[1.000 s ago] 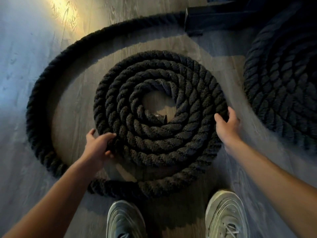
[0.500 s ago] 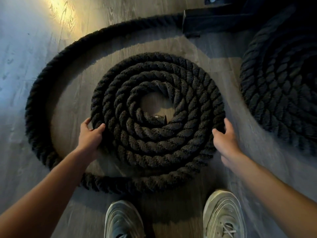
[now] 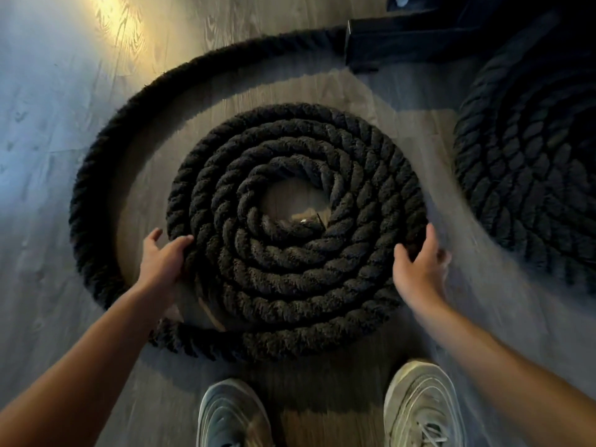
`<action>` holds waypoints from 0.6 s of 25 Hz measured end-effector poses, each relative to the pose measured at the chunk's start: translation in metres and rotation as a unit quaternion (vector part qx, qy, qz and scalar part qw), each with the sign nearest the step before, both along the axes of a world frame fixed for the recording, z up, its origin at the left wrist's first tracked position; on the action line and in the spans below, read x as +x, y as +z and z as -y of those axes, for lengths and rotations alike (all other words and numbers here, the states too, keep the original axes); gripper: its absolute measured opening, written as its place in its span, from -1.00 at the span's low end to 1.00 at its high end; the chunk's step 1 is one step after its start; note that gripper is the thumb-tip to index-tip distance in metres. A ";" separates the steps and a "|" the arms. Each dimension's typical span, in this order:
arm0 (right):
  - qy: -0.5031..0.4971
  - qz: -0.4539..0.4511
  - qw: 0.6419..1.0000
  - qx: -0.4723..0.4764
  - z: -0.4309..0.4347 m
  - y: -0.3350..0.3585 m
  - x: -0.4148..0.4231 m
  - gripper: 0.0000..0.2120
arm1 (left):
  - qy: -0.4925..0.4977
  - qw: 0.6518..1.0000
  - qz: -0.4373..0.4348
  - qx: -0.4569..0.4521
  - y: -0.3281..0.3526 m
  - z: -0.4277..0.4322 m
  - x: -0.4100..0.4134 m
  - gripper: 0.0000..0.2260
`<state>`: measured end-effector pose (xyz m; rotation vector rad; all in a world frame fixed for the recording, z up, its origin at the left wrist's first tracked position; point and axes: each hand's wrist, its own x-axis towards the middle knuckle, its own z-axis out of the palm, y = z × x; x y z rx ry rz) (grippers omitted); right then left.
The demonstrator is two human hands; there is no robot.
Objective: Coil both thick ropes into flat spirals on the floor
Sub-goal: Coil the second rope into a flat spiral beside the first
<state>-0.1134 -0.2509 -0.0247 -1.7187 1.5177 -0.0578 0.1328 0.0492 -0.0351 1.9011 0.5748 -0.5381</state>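
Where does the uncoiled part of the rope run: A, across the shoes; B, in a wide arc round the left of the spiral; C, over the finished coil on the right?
B: the loose rope leaves the spiral near the left hand and sweeps round its left side toward the dark block at the top.

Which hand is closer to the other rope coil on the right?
Right. The right hand is just left of the other coil; the left hand is across the middle coil.

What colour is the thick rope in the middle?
The rope is black, twisted strands; head view.
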 end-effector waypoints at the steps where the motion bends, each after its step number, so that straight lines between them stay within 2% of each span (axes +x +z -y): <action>1: 0.009 -0.001 1.000 -0.002 -0.018 0.001 -0.009 -0.35 | -0.011 1.000 0.017 0.009 0.002 0.004 0.006 -0.28; 5: 0.050 -0.002 0.999 0.013 -0.046 0.010 -0.027 -0.31 | -0.078 0.993 0.073 0.044 0.001 0.010 0.006 -0.40; 8: 0.080 -0.029 0.996 0.019 -0.029 0.012 -0.020 -0.30 | -0.149 0.982 0.080 0.085 -0.006 -0.005 0.006 -0.30; 10: 0.093 -0.024 0.995 0.017 -0.011 0.011 -0.015 -0.31 | -0.159 0.981 0.054 0.099 -0.004 -0.012 -0.001 -0.27; 13: 0.088 0.021 0.996 0.015 0.029 0.010 -0.003 -0.31 | -0.184 0.974 0.027 0.131 -0.001 -0.020 -0.024 -0.20; 15: 0.052 0.066 0.996 0.035 0.053 0.013 0.007 -0.32 | -0.187 0.975 0.022 0.119 0.001 -0.021 -0.042 -0.16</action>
